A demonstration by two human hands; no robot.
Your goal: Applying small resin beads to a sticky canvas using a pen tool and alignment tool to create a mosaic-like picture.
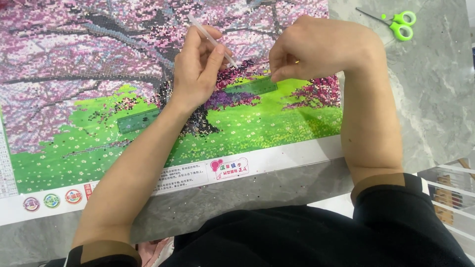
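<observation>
A person in black sleeves bends over a diamond-painting canvas (148, 99) spread flat on a grey marble-look worktop (425, 99), both bare forearms reaching across it. The left hand (198, 69) is closed around a thin clear pen (213, 40), pinched between thumb and fingers, its tip angled down toward the canvas just right of that hand. The right hand (316, 47) is curled, its thumb and forefinger pinched at the upper edge of a translucent green ruler (250, 86) that lies on the canvas between and just below the two hands; whether the fingers actually grip it cannot be told.

The canvas shows a pink blossoming tree with a dark trunk over a bright green meadow dotted with small pale flowers. Above the hands the picture has a grainy, beaded texture; under them, loose-looking clusters of dark, purple and pink beads gather round the trunk. A second greenish strip (138, 121) lies below the left wrist. A white printed border runs along the canvas edge nearest the person. Green-handled scissors (398, 24) lie on the worktop, well beyond the right hand.
</observation>
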